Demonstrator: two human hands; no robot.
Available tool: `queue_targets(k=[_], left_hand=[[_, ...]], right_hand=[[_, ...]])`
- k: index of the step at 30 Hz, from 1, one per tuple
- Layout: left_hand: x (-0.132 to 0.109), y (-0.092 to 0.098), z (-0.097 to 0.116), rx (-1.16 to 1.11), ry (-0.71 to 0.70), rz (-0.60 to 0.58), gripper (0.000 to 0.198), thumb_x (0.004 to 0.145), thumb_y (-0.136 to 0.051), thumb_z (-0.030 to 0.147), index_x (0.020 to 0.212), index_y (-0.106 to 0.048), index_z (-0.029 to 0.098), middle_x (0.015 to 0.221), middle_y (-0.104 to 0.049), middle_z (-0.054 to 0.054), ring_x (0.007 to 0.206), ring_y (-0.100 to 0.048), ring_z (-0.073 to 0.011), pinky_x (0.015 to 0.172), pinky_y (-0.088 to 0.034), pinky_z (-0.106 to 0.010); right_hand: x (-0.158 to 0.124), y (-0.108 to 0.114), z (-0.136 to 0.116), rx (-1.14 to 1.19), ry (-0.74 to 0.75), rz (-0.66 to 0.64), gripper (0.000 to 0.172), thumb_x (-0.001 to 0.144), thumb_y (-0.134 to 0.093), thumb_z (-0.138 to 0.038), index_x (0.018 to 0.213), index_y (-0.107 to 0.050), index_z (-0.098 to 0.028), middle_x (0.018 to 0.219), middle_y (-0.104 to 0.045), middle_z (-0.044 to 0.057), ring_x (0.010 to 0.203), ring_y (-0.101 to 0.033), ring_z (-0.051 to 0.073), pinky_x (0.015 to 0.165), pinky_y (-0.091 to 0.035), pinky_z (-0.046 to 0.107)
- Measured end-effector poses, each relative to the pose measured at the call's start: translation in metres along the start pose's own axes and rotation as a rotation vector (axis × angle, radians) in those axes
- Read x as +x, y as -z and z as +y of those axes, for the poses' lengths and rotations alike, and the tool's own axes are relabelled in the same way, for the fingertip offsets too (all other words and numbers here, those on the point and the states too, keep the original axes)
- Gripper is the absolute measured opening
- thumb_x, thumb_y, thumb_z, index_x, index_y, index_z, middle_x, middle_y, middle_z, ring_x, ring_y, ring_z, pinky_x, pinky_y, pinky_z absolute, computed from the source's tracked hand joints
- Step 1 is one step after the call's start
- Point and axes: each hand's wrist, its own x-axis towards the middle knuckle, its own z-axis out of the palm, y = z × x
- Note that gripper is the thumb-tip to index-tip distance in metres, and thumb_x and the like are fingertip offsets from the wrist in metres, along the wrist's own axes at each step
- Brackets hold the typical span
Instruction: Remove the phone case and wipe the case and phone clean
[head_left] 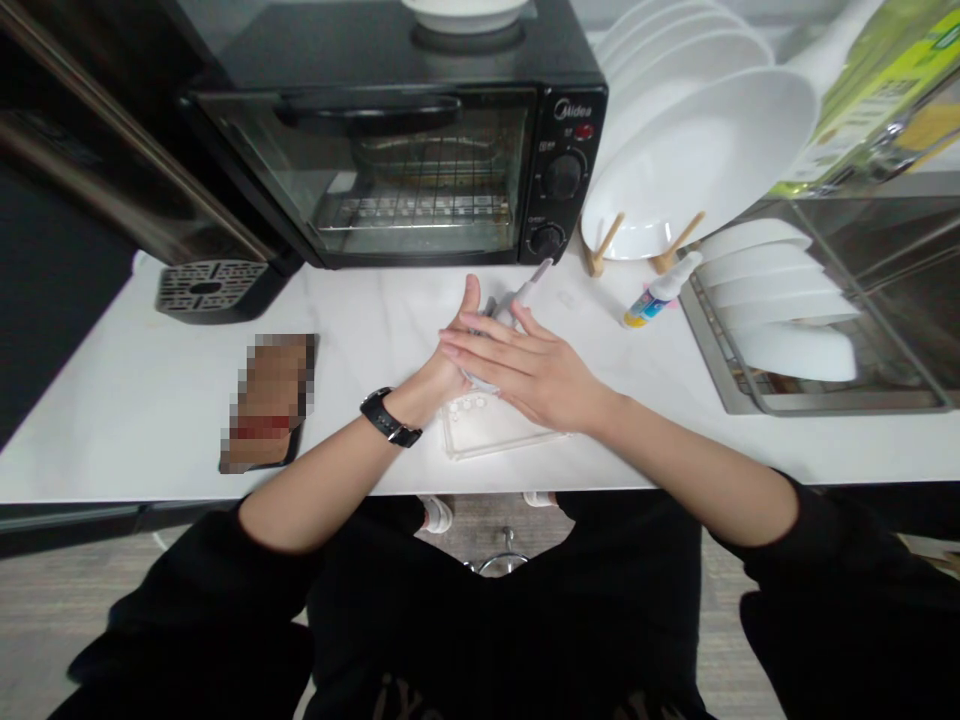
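Note:
A soft grey piping bag (484, 382) with a narrow pointed nozzle is pressed between my two hands, its tip aimed up and right toward the toaster oven. My left hand (448, 362) lies underneath, thumb raised, its other fingers mostly hidden. Across it rests my right hand (551, 368), fingers stretched out and pressing the bag against the left palm. Most of the bag is covered by the hands. Just below them, flat on the counter, is a clear phone case (499, 438) with several small white rounds at its upper left corner.
A black toaster oven (412, 170) stands behind my hands. To the left lie a phone (270, 400) and a slotted drip tray (210, 287). At right are a small white-capped bottle (651, 302), white plates (697, 150) on a wooden rack, and a metal rack of bowls (795, 350).

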Motion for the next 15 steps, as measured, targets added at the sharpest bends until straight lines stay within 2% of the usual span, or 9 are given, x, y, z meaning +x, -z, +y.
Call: queue_targets(k=[4,7,9,11,13,15], left_hand=[[-0.010,0.002,0.005,0.027,0.051,0.032,0.040,0.104,-0.062,0.055,0.126,-0.071,0.023,0.085,-0.075,-0.009,0.084,-0.076,-0.0259,0.057,-0.056,-0.033],[-0.007,-0.004,0.005,-0.001,0.019,0.055,0.041,0.105,-0.059,0.058,0.127,-0.068,0.024,0.078,-0.070,-0.005,0.077,-0.073,-0.0217,0.054,-0.052,-0.028],[-0.002,-0.008,0.004,-0.053,-0.023,0.062,0.046,0.106,-0.054,0.066,0.116,-0.068,0.023,0.065,-0.060,0.000,0.057,-0.062,-0.0144,0.047,-0.043,-0.023],[0.001,-0.011,0.004,-0.084,-0.019,0.052,0.061,0.106,-0.042,0.076,0.099,-0.066,0.020,0.057,-0.049,0.003,0.042,-0.043,-0.0074,0.039,-0.031,-0.020],[0.002,-0.012,0.007,-0.075,0.036,0.022,0.077,0.105,-0.026,0.083,0.084,-0.061,0.018,0.056,-0.047,0.003,0.037,-0.031,-0.0041,0.035,-0.023,-0.020],[0.002,-0.012,0.011,-0.056,0.082,0.002,0.085,0.102,-0.016,0.086,0.077,-0.059,0.017,0.059,-0.050,0.001,0.035,-0.030,-0.0029,0.034,-0.020,-0.020]], right_hand=[[0.002,-0.005,-0.003,0.021,0.082,0.025,0.060,0.114,-0.043,-0.021,0.172,-0.031,-0.032,0.171,-0.051,0.002,0.165,-0.039,0.016,0.143,-0.022,0.052],[0.001,0.001,0.003,0.018,0.013,0.022,0.060,0.113,-0.042,-0.024,0.172,-0.031,-0.031,0.171,-0.053,0.003,0.164,-0.043,0.018,0.143,-0.021,0.056],[-0.001,0.007,0.010,0.005,-0.074,0.031,0.061,0.113,-0.041,-0.027,0.172,-0.031,-0.034,0.171,-0.052,0.002,0.164,-0.043,0.021,0.142,-0.021,0.060],[-0.004,0.013,0.019,-0.013,-0.163,0.070,0.060,0.113,-0.040,-0.030,0.172,-0.030,-0.038,0.172,-0.052,0.000,0.165,-0.041,0.023,0.141,-0.019,0.065],[-0.007,0.017,0.028,-0.030,-0.224,0.129,0.060,0.113,-0.039,-0.031,0.171,-0.031,-0.041,0.172,-0.052,-0.002,0.166,-0.040,0.026,0.140,-0.019,0.070],[-0.009,0.020,0.035,-0.047,-0.261,0.179,0.059,0.113,-0.040,-0.032,0.171,-0.033,-0.041,0.172,-0.052,-0.001,0.166,-0.040,0.028,0.139,-0.019,0.072]])
